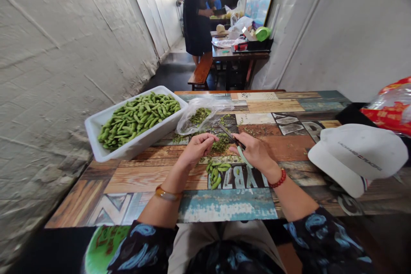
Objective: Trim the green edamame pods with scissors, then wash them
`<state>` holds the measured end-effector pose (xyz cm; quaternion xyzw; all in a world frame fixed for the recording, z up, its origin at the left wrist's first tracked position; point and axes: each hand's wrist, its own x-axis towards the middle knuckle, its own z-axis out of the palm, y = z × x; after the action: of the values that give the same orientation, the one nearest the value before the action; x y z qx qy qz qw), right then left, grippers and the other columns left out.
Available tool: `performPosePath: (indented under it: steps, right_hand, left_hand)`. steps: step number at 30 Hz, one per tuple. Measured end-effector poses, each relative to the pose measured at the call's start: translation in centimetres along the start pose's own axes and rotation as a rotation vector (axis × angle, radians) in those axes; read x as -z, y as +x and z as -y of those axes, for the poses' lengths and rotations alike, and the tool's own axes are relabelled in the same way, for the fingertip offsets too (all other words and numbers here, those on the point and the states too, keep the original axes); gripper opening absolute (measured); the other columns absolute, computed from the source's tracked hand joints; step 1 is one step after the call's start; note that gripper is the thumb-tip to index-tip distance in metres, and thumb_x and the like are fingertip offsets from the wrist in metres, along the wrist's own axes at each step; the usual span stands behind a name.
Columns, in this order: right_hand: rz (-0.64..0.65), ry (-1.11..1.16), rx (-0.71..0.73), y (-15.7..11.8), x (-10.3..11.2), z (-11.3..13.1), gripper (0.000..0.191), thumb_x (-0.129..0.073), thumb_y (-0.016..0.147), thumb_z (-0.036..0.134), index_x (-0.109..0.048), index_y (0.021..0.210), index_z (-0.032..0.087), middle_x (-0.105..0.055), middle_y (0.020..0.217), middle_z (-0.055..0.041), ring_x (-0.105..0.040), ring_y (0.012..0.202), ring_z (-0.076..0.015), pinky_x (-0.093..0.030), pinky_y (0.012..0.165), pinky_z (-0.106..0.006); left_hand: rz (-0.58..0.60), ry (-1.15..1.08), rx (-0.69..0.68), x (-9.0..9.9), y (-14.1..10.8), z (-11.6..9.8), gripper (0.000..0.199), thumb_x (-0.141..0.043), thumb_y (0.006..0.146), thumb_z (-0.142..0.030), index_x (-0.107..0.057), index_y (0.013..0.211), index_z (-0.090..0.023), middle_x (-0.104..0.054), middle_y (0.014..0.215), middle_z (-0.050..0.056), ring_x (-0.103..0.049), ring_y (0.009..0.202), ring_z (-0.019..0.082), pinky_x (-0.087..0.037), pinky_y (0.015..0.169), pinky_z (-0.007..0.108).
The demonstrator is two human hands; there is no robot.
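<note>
My right hand (253,150) grips a pair of scissors (242,154) with pale green handles, the dark blades pointing away to the upper left. Across from it, my left hand (199,149) is closed, thumb against fingers; a bit of green shows at the fingertips, probably the end of a pod. Between and beyond the hands lies a heap of green trimmings (221,143). Several loose edamame pods (216,173) rest on the table just below the hands. To the left, a white plastic tub (138,150) is heaped with edamame pods (139,115).
A clear plastic bag (188,122) with trimmings stands beside the tub on the patterned table (147,177). A white cap (359,154) and a red printed package (393,105) are at the right. Beyond are a bench (201,72), a cluttered table and a standing person (197,21).
</note>
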<state>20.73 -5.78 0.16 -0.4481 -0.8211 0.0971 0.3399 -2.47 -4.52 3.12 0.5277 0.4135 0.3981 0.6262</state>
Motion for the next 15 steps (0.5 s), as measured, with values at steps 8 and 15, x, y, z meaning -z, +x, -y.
performPosePath:
  steps: [8, 15]
  right_hand:
    - [-0.028, 0.003, 0.004, -0.16, -0.19, -0.18, 0.039, -0.066, 0.091, 0.035, -0.059, 0.128, 0.023, -0.068, 0.100, -0.0091, -0.068, 0.090, -0.0232, -0.057, 0.080, -0.035]
    - [-0.017, 0.004, -0.005, -0.02, -0.04, -0.08, 0.039, -0.065, 0.092, 0.036, -0.060, 0.127, 0.020, -0.067, 0.097, -0.0091, -0.068, 0.086, -0.0227, -0.056, 0.076, -0.033]
  left_hand:
    - [-0.063, -0.088, -0.036, -0.14, 0.12, 0.02, 0.037, -0.068, 0.082, -0.052, -0.060, 0.084, -0.016, -0.027, 0.051, -0.011, -0.021, 0.042, 0.003, -0.017, 0.043, 0.017]
    - [-0.173, -0.089, -0.077, -0.06, 0.16, 0.18, 0.027, -0.066, 0.082, -0.041, -0.062, 0.094, -0.017, -0.041, 0.053, -0.008, -0.030, 0.043, 0.004, -0.019, 0.042, 0.018]
